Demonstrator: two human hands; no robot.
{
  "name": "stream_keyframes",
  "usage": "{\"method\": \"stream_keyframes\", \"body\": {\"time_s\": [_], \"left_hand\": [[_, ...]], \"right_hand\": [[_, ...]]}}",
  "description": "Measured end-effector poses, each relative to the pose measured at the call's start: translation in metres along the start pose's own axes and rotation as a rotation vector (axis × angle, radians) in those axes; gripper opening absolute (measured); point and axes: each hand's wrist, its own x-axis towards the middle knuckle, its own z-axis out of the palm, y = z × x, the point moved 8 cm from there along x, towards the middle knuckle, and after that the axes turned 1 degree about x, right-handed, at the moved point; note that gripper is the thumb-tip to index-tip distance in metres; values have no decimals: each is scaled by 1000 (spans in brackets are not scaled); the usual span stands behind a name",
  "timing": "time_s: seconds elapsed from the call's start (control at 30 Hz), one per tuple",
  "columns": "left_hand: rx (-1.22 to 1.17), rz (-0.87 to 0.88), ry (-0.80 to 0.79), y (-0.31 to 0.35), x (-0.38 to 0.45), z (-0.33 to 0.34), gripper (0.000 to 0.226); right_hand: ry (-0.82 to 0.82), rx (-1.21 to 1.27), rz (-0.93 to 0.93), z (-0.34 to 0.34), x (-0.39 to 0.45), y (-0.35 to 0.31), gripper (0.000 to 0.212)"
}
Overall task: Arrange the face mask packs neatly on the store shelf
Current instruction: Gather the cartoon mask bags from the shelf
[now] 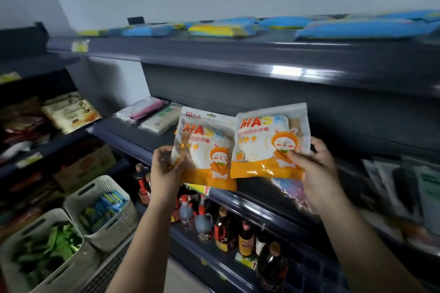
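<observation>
Left hand (166, 166) pinching left pack (204, 150), right hand (314, 164) gripping right pack (271, 140); both upright, edges overlapping, raised before middle shelf (147, 140).

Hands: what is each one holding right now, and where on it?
The left hand grips one orange mask pack by its lower left edge. The right hand grips a second mask pack by its lower right corner.

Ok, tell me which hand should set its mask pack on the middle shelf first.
Probably right. The right hand holds its orange pack over bare middle shelf; the left hand's pack hangs at the shelf's front edge.
</observation>
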Motion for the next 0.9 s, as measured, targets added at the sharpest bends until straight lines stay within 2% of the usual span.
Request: {"method": "stream_keyframes", "body": {"time_s": [0.13, 0.4, 0.67, 0.9], "left_hand": [[19, -45, 48, -8, 26, -53, 32], [-24, -92, 62, -23, 69, -127, 29], [-63, -112, 48, -35, 108, -165, 29], [-59, -89, 73, -48, 158, -182, 30]], "right_hand": [[-26, 31, 45, 54, 1, 30, 47], [-69, 135, 74, 139, -1, 79, 38], [-13, 166, 118, 181, 10, 119, 43], [77, 101, 107, 191, 62, 136, 44]]}}
